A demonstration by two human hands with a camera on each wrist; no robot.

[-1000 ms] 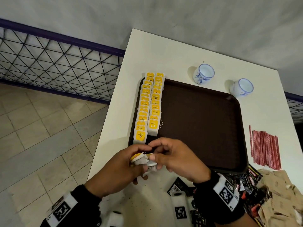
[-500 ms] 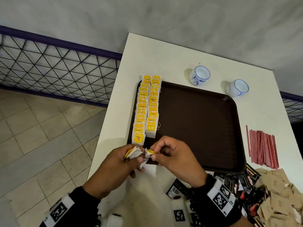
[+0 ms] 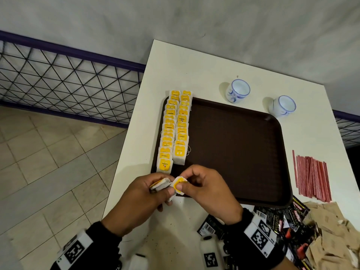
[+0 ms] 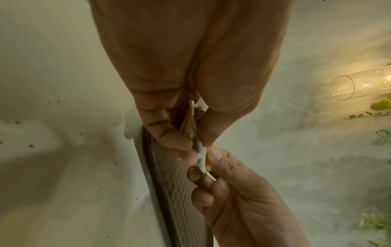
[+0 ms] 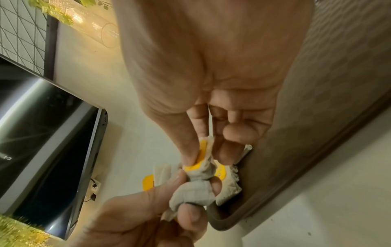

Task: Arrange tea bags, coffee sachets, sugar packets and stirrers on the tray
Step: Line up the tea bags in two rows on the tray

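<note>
Two rows of yellow-tagged tea bags [image 3: 176,129] line the left side of the brown tray [image 3: 233,152]. My left hand [image 3: 148,191] grips a small stack of tea bags [image 3: 160,185] above the tray's near left corner. My right hand [image 3: 202,188] pinches one tea bag [image 3: 179,185] between thumb and forefinger, right beside that stack. The right wrist view shows the pinched tea bag [image 5: 203,155] and the left hand's stack [image 5: 190,190] close together. Red stirrers [image 3: 311,176], black coffee sachets [image 3: 280,221] and brown sugar packets [image 3: 331,230] lie on the table to the right.
Two blue-and-white cups [image 3: 237,90] [image 3: 282,106] stand beyond the tray's far edge. The white table [image 3: 194,71] ends at the left over a tiled floor [image 3: 48,162], with a wire fence [image 3: 68,84] behind. Most of the tray's surface is bare.
My right hand has drawn one tea bag off the stack in my left hand. Both hands have edged forward toward the tray's near left corner.
</note>
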